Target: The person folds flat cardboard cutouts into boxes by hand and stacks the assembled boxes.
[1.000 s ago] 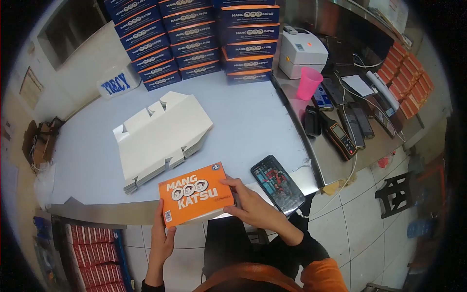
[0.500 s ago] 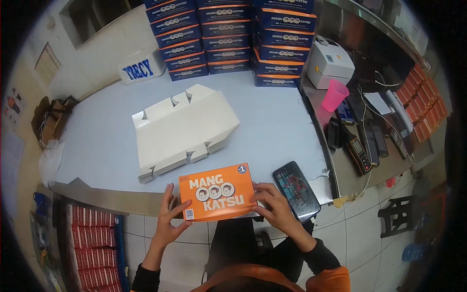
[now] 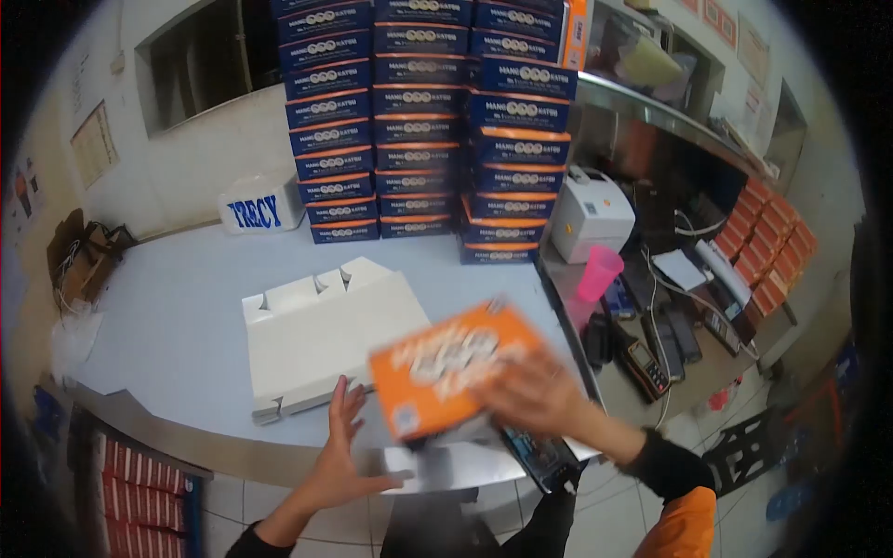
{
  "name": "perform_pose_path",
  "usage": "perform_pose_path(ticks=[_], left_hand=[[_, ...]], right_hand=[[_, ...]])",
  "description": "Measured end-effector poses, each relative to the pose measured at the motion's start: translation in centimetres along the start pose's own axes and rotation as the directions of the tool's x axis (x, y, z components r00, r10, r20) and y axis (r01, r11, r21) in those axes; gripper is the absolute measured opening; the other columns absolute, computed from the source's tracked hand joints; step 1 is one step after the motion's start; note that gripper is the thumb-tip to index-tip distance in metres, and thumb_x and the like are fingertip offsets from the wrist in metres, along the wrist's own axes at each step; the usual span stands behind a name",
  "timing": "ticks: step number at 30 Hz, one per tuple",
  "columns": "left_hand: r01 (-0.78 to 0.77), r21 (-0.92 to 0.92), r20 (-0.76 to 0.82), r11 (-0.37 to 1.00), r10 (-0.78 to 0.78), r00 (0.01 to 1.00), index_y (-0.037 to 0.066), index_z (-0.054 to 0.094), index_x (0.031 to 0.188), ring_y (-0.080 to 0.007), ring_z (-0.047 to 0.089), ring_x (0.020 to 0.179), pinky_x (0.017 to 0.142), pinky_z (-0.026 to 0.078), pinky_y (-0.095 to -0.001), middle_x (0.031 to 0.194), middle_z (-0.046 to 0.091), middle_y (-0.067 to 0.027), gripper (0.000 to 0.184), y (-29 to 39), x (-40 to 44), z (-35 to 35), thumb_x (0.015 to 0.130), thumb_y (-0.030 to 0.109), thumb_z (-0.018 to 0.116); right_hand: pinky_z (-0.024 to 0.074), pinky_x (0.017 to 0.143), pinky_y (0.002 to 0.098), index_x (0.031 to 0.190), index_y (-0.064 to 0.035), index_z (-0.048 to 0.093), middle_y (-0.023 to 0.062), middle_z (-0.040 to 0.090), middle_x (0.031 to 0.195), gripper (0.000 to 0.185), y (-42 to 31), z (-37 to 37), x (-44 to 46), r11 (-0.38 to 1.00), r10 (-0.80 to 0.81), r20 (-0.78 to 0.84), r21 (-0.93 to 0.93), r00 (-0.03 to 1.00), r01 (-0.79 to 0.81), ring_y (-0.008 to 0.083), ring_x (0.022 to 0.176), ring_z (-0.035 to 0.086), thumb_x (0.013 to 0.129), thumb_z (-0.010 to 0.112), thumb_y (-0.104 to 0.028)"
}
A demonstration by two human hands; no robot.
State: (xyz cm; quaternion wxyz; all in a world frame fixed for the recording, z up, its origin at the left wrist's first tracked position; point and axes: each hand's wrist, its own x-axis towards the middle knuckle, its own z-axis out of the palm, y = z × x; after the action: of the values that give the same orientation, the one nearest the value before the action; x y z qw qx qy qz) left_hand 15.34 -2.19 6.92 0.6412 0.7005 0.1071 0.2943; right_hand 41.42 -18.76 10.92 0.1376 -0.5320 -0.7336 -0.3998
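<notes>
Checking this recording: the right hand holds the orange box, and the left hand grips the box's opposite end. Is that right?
Not quite. The head view shows the left hand open beside the orange box, not gripping it; the right hand does hold it.

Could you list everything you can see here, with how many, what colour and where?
orange box: one, motion-blurred, in the right hand
flat cartons: one stack, uncounted, off-white, on the table
table: one, pale blue-grey top, centre
boxes in tall stacks: many, navy and orange, table's far side
lettered container: one, white with blue letters, far left
phone: one, dark, near edge
machine: one, white, side counter
cup: one, pink, before the machine
handheld meter: one, black and yellow, side counter
orange packs: many, far right
red-and-white packs: many, lower left
left hand: one, bare, open
right hand: one, bare, black cuff
</notes>
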Motion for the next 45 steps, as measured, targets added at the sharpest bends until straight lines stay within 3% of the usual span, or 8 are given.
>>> perform_pose_path(ticks=[3, 6, 19, 24, 31, 34, 41, 45], left_hand=[[-0.147, 0.851, 0.196, 0.504, -0.045, 0.980, 0.014, 0.031, 0.142, -0.0366, 0.038, 0.128, 0.104, 0.030, -0.0479, 0.132, 0.044, -0.0212, 0.082, 2.2, 2.1, -4.1, 0.074, 0.032, 0.075], [-0.187, 0.926, 0.302, 0.329, -0.343, 0.890, 0.018, 0.042, 0.136, -0.0337, 0.046, 0.120, 0.100, 0.036, -0.0430, 0.123, 0.052, -0.0177, 0.063, -2.0, 3.5, -10.4, 0.080, 0.024, 0.070], [0.225, 0.715, 0.344, 0.662, -0.612, 0.712, 0.015, 0.047, 0.130, -0.0212, 0.055, 0.104, 0.084, 0.049, -0.0321, 0.111, 0.058, -0.0090, 0.057, -2.8, 10.4, -16.6, 0.079, 0.020, 0.073], [0.274, 0.552, 0.502, 0.787, -0.576, 0.644, 0.013, 0.054, 0.124, -0.0184, 0.055, 0.103, 0.084, 0.048, -0.0314, 0.111, 0.058, -0.0074, 0.056, -7.1, 10.4, -20.9, 0.074, 0.024, 0.078], [0.170, 0.680, 0.442, 0.713, -0.584, 0.681, 0.009, 0.058, 0.118, -0.0156, 0.052, 0.104, 0.089, 0.043, -0.0284, 0.109, 0.058, -0.0067, 0.047, -5.2, 9.5, -19.6, 0.076, 0.023, 0.076], [0.251, 0.565, 0.483, 0.786, -0.562, 0.672, 0.006, 0.059, 0.117, -0.0148, 0.053, 0.102, 0.088, 0.044, -0.0274, 0.109, 0.059, -0.0064, 0.045, -6.3, 10.0, -20.5, 0.077, 0.022, 0.075], [0.461, 0.575, 0.233, 0.676, -0.676, 0.699, -0.002, 0.066, 0.100, -0.0122, 0.055, 0.082, 0.075, 0.045, -0.0249, 0.090, 0.066, -0.0034, 0.024, -5.5, 10.4, -21.2, 0.087, 0.019, 0.064], [0.200, 0.704, 0.063, 0.682, -0.340, 0.938, -0.002, 0.063, 0.085, -0.0072, 0.049, 0.070, 0.065, 0.042, -0.0234, 0.073, 0.058, 0.0010, 0.021, -1.7, 10.1, -18.9, 0.092, 0.016, 0.056]], right_hand=[[0.0328, 0.101, 0.0536, 0.116, -0.0158, 0.053, 0.0079, 0.050, 0.121, 0.061, 11.8, -0.9, 5.2, 0.927, -0.106, -0.338, -0.374, 0.935, -0.030, 0.0269, 0.115, 0.050, 0.062, 0.080, -0.024], [0.0217, 0.110, 0.0502, 0.123, -0.0185, 0.050, 0.0049, 0.051, 0.124, 0.072, 21.9, -2.3, 11.2, 0.912, 0.049, -0.548, -0.317, 0.835, -0.262, 0.0260, 0.122, 0.044, 0.057, 0.076, -0.011], [0.0301, 0.108, 0.0461, 0.139, -0.0208, 0.034, 0.0148, 0.032, 0.145, 0.074, 37.3, 6.5, 17.8, 0.779, 0.434, -0.382, -0.296, 0.816, -0.553, 0.0397, 0.133, 0.028, 0.073, 0.066, -0.008], [0.0292, 0.107, 0.0471, 0.140, -0.0203, 0.035, 0.0177, 0.032, 0.144, 0.072, 30.5, 4.6, 18.1, 0.826, 0.368, -0.492, -0.215, 0.789, -0.520, 0.0398, 0.134, 0.027, 0.075, 0.064, -0.008], [0.0279, 0.105, 0.0543, 0.127, -0.0129, 0.048, 0.0163, 0.035, 0.142, 0.062, 6.8, -0.4, 10.6, 0.919, 0.272, 0.192, 0.240, 0.943, -0.314, 0.0412, 0.132, 0.031, 0.069, 0.070, -0.008], [0.0267, 0.102, 0.0625, 0.128, -0.0224, 0.048, 0.0145, 0.034, 0.143, 0.061, -1.8, -3.3, 7.4, 0.770, 0.029, 0.594, 0.499, 0.804, -0.398, 0.0398, 0.134, 0.029, 0.073, 0.073, -0.021], [0.0399, 0.097, 0.0462, 0.126, -0.0130, 0.048, 0.0129, 0.045, 0.134, 0.046, -11.2, -2.0, 1.0, 0.292, -0.048, 0.576, 0.790, 0.816, -0.539, 0.0343, 0.121, 0.045, 0.083, 0.064, -0.017], [0.0435, 0.093, 0.0391, 0.123, -0.0107, 0.050, 0.0114, 0.055, 0.121, 0.039, -12.8, -2.4, 0.9, 0.160, -0.082, 0.602, 0.795, 0.795, -0.585, 0.0309, 0.110, 0.053, 0.085, 0.061, -0.016]])
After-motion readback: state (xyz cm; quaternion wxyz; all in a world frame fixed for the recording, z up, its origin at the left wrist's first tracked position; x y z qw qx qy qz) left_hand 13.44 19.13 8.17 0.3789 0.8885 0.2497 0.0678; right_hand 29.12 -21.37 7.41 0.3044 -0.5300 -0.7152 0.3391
